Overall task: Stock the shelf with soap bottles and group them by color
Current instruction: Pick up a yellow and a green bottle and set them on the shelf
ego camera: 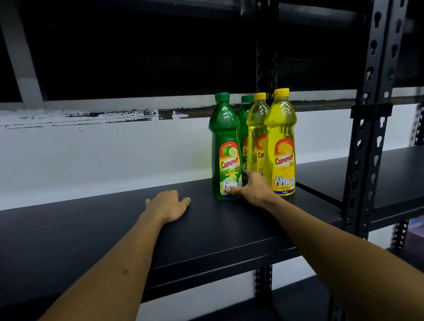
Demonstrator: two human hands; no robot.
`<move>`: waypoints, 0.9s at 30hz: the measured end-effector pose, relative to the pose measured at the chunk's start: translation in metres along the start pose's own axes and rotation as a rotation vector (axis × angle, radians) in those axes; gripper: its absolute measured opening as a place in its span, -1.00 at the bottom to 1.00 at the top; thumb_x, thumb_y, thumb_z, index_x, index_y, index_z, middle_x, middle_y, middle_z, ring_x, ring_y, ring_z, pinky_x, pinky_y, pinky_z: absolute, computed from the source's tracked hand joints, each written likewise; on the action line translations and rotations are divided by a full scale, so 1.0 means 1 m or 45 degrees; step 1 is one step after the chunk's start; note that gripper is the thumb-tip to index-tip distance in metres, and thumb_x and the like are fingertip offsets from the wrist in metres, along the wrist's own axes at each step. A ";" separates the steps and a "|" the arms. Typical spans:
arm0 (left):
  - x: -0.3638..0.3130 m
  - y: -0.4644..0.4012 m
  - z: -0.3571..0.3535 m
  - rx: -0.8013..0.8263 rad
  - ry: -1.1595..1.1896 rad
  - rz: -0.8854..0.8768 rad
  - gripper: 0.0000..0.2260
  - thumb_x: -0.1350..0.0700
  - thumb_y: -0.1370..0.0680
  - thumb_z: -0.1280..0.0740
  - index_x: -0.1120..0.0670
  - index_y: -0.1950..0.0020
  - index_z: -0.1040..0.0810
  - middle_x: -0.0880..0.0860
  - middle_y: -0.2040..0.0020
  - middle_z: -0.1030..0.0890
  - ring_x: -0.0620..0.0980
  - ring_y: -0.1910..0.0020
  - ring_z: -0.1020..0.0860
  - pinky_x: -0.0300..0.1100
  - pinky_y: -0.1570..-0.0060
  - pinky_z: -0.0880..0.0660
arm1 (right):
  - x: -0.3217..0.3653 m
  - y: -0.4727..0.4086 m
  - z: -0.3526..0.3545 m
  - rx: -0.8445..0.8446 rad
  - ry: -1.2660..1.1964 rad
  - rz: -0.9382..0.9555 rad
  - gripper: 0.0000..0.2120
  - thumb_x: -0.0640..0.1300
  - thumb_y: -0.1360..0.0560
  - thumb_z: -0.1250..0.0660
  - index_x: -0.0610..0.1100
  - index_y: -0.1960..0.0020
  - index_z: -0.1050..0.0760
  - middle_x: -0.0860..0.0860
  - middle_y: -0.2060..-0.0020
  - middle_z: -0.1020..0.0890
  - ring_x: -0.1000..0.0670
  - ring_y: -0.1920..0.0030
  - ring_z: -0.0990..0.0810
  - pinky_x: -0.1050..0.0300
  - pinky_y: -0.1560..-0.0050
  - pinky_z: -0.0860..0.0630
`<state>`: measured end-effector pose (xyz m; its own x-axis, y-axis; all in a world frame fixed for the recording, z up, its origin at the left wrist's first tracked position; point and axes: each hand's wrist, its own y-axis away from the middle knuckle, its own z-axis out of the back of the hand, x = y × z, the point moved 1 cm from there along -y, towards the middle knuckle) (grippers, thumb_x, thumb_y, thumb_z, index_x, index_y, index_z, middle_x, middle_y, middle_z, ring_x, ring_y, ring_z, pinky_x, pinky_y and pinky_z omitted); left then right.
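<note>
Shelf [112,236]: two green bottles [225,148], two yellow bottles [280,143]. Right hand [252,187] fingers clamp front green; left hand [168,205] flat, fingers relaxed.

Beyond the right hand [251,188], the rear green bottle [245,122] shows only its cap and shoulder behind the front green bottle [225,145]. The rear yellow bottle [257,132] is half covered, its label unreadable. The hand's fingertips are hidden between the bottles.

The flat matte-black metal shelf [100,236] carries four upright plastic soap bottles grouped at its right end (two per colour): front green bottle [226,145], rear green bottle [243,120], front yellow bottle [281,143], rear yellow bottle [257,125]. The left hand [168,206] rests flat on it.
</note>
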<state>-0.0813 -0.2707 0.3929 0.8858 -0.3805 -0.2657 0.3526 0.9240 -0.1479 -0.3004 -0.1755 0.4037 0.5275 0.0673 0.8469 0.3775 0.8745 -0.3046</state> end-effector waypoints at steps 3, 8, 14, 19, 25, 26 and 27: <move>0.002 -0.006 -0.001 0.007 -0.014 -0.014 -0.56 -0.27 -0.58 -0.09 0.04 -0.22 -0.46 0.05 -0.25 -0.52 0.10 -0.26 -0.45 0.16 -0.33 -0.28 | -0.003 -0.012 -0.007 -0.035 0.003 -0.007 -0.46 -0.12 -0.37 -0.54 -0.21 -0.27 -0.45 -0.09 -0.18 -0.60 -0.01 -0.10 -0.56 0.09 -0.15 -0.51; 0.006 -0.018 -0.002 -0.011 0.001 -0.029 -0.52 -0.28 -0.57 -0.12 0.07 -0.24 -0.46 0.07 -0.24 -0.52 0.10 -0.22 -0.48 0.11 -0.29 -0.36 | -0.007 -0.033 -0.020 -0.158 0.112 -0.069 -0.50 -0.04 -0.36 -0.55 -0.21 -0.19 -0.47 -0.12 -0.15 -0.61 -0.08 -0.12 -0.58 0.05 -0.09 -0.51; 0.010 -0.033 -0.005 -0.046 0.047 -0.030 -0.54 -0.28 -0.55 -0.15 0.06 -0.17 -0.48 0.05 -0.18 -0.54 0.08 -0.13 -0.51 0.07 -0.23 -0.41 | -0.010 -0.059 -0.031 -0.219 0.176 -0.108 -0.51 -0.02 -0.38 -0.52 -0.23 -0.19 -0.46 -0.14 -0.17 -0.58 -0.11 -0.15 -0.56 0.03 -0.09 -0.50; 0.009 -0.035 -0.006 -0.056 0.031 -0.024 -0.55 -0.27 -0.55 -0.14 0.06 -0.19 -0.48 0.04 -0.17 -0.54 0.07 -0.12 -0.51 0.07 -0.24 -0.41 | -0.009 -0.071 -0.035 -0.284 0.232 -0.149 -0.54 -0.03 -0.41 -0.49 -0.27 -0.18 -0.49 -0.17 -0.13 -0.60 -0.12 -0.12 -0.57 0.01 -0.05 -0.53; 0.008 -0.035 -0.005 -0.051 0.021 -0.021 -0.55 -0.26 -0.56 -0.13 0.06 -0.20 -0.46 0.03 -0.17 -0.53 0.07 -0.12 -0.50 0.06 -0.25 -0.40 | -0.004 -0.073 -0.037 -0.355 0.340 -0.153 -0.53 0.00 -0.42 -0.49 -0.26 -0.17 -0.48 -0.18 -0.11 -0.59 -0.12 -0.08 -0.57 0.05 0.08 -0.49; 0.008 -0.036 -0.005 -0.051 0.020 -0.021 -0.56 -0.26 -0.56 -0.13 0.06 -0.19 -0.46 0.02 -0.16 -0.54 0.07 -0.10 -0.50 0.06 -0.25 -0.40 | -0.004 -0.073 -0.037 -0.365 0.355 -0.155 -0.53 0.01 -0.42 -0.49 -0.26 -0.17 -0.48 -0.17 -0.11 -0.59 -0.12 -0.08 -0.57 0.07 0.11 -0.47; 0.008 -0.036 -0.005 -0.053 0.017 -0.023 -0.56 -0.26 -0.56 -0.13 0.06 -0.19 -0.47 0.02 -0.16 -0.54 0.06 -0.10 -0.51 0.06 -0.25 -0.40 | -0.003 -0.072 -0.036 -0.373 0.365 -0.160 -0.53 0.02 -0.42 -0.48 -0.26 -0.17 -0.48 -0.17 -0.10 -0.59 -0.11 -0.07 -0.56 0.08 0.12 -0.44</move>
<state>-0.0889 -0.3074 0.3913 0.8753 -0.3978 -0.2751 0.3552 0.9148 -0.1925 -0.3018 -0.2565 0.4072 0.6383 -0.2037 0.7424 0.6308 0.6911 -0.3527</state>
